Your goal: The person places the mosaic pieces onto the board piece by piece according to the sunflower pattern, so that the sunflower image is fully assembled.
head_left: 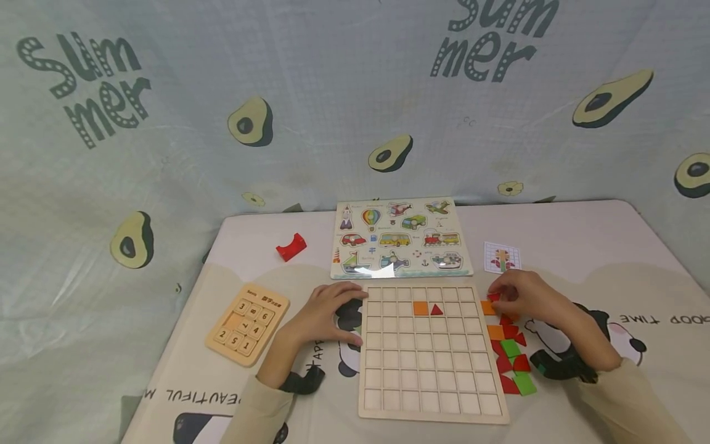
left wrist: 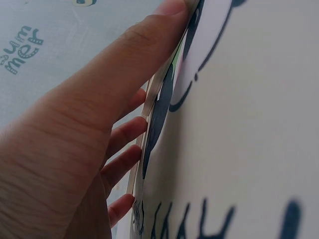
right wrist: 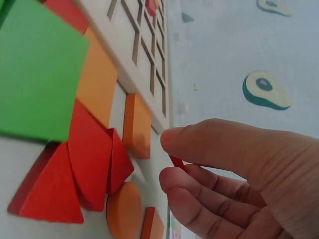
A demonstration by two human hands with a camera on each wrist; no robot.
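Observation:
A wooden grid board (head_left: 432, 417) lies in the middle of the table, an orange square (head_left: 420, 308) and a red triangle (head_left: 436, 310) side by side in its upper cells. Against its left edge rests my left hand (head_left: 324, 313), thumb and fingers spread along the rim. My right hand (head_left: 524, 297) is above the loose pieces right of the board, pinching a small red piece (right wrist: 177, 162) between thumb and fingers; its full shape is hidden. Below it lie green squares (head_left: 523, 383), orange pieces (right wrist: 137, 127) and red pieces (right wrist: 52, 186).
Behind the board lies a vehicle picture puzzle (head_left: 402, 240). A pattern card (head_left: 501, 257) lies at the back right. To the left are a number slide puzzle (head_left: 247, 324) and a red curved block (head_left: 291, 247). A printed cloth (head_left: 310, 148) hangs behind the table.

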